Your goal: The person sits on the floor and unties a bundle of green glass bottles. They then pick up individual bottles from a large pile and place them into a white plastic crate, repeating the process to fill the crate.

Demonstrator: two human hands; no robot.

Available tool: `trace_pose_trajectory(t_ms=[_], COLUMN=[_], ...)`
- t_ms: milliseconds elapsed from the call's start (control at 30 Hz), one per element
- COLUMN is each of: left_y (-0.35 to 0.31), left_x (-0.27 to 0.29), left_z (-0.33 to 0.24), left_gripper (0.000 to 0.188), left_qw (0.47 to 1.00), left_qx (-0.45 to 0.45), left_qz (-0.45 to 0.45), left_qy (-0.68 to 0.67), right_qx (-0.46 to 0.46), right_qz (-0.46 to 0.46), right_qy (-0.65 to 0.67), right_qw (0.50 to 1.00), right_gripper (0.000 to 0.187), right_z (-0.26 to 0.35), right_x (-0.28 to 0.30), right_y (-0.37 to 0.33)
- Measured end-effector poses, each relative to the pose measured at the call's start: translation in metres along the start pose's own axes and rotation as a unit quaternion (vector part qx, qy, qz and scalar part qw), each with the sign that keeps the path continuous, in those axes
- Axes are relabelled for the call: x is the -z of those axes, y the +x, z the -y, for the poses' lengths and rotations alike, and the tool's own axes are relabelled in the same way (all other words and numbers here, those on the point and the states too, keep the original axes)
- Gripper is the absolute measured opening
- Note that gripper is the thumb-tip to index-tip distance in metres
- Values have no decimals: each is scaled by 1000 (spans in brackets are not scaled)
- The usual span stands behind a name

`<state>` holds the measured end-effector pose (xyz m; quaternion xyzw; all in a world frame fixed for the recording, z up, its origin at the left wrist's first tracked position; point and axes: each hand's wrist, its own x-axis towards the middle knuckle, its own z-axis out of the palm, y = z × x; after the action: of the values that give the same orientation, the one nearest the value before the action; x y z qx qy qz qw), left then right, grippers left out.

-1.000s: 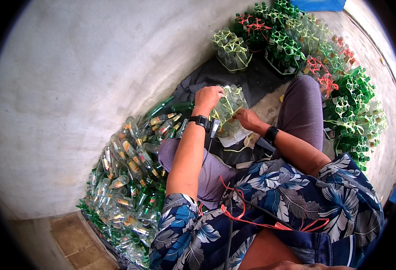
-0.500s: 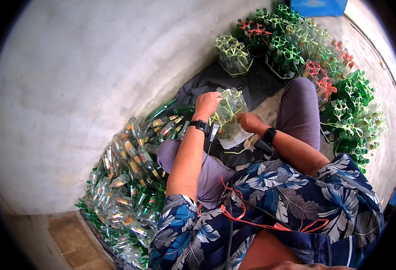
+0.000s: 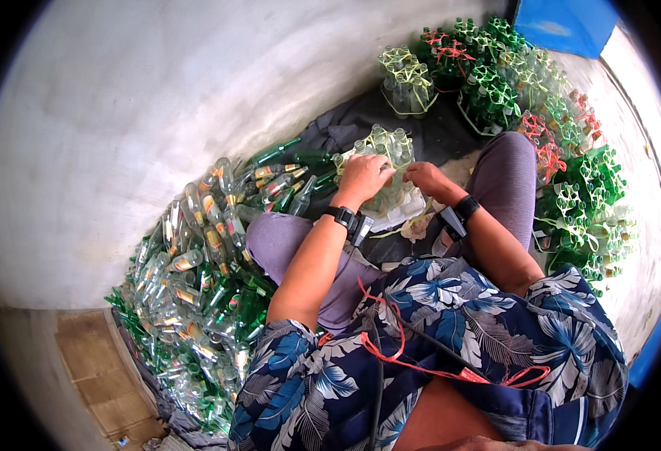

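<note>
Working at the centre of the frame, just above the knees: left hand [image 3: 362, 177] laid over the top of a small cluster of clear glass bottles [image 3: 387, 161], fingers curled and pressed onto the bottle necks; right hand [image 3: 423, 177] touching the cluster's right side, fingers bent inward and seemingly pinching a strand of pale yellow-green binding (too small to be sure). Compared with a second ago, both hands drawn closer together on the bundle and the left moved from its flank onto its top, while the bundle itself stays in the same spot on the dark cloth [image 3: 435, 135]; judged from that, tying under way rather than finished.

Lying at lower left, a loose heap of bottles [image 3: 195, 278], smooth and glossy, mostly green with some clear, several with coloured labels, spilling along the pale concrete floor [image 3: 120, 113]. Standing at upper right, tied bundles [image 3: 511, 90], upright round-shouldered bottles grouped in rings, looped with thin plastic strapping in green, yellow and red. Black bands on both wrists; navy leaf-print shirt [image 3: 450, 353] and a red cord across the lap at the bottom.
</note>
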<state>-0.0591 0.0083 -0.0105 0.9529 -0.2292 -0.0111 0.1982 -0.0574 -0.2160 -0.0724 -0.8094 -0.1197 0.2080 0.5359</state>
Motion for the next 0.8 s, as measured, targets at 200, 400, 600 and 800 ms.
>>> trace_pose_trajectory(t_ms=[200,400,600,800], left_y=[-15,-8,-12,-17], left_x=[-38,-52,-45,-39], left_z=[7,8,5,3], left_gripper=[22,19,16,13], left_qw=[993,991,992,993], left_qx=[-15,3,2,4], left_qz=[-37,-54,-61,-75], left_qy=[107,121,113,88], right_qx=[1,-54,-1,30], right_qz=[28,-37,-121,-88], right_qy=[74,183,289,399], right_qw=[997,981,950,912], right_gripper=[23,25,24,23], right_z=[28,36,27,22], right_x=[6,0,-16,-22], right_y=[-16,-13,-11,-4])
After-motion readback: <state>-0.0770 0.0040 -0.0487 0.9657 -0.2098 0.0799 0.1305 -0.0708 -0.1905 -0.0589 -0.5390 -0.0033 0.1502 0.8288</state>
